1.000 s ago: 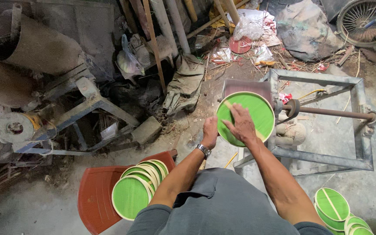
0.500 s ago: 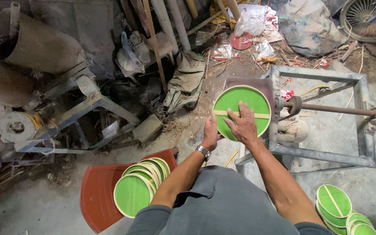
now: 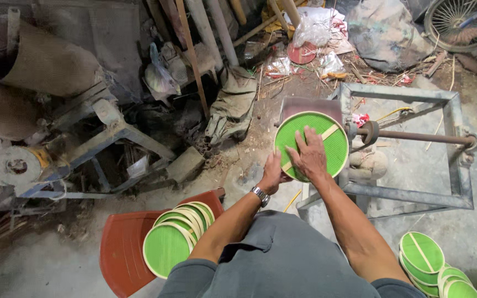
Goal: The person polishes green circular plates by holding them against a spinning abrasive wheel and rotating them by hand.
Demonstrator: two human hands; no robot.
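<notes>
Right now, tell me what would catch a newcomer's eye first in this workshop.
The bright green round woven fan at centre stands out most, pressed by the right hand and steadied at its lower edge by the left hand, beside a grey metal frame. Next come the stack of green fans on the red plastic chair at lower left and another pile of green fans on the floor at lower right.

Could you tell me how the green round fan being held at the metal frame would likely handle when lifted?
The fan is thin and flat, so probably light. Its pale rim and centre rib suggest fair stiffness. The right hand lies flat on it and the left hand grips its edge.
</notes>
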